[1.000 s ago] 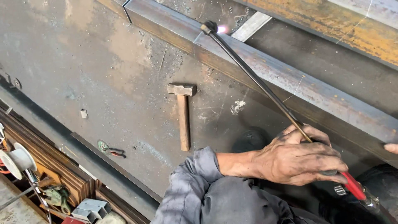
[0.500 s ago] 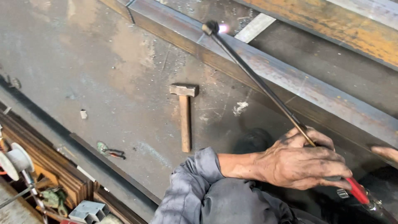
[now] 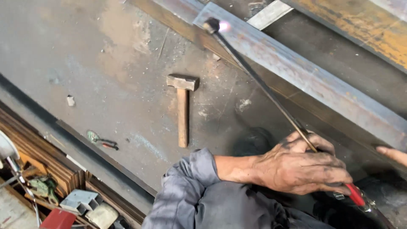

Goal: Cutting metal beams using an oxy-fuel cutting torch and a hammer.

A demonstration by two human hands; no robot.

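Gripped tight in the left hand (image 3: 301, 167) was a long cutting torch (image 3: 263, 87).
Its flame touched the steel beam (image 3: 313, 82). Right fingertips (image 3: 392, 153) showed; grip unclear. Hammer (image 3: 182, 106) lay nearby.

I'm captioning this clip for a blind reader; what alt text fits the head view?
A soot-stained left hand grips a long cutting torch, its lit tip against a steel beam. A hammer lies on the steel plate nearby; right-hand fingertips show at the edge.

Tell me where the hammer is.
In the head view, the hammer lies on the steel plate, left of the torch, untouched, above the left hand.
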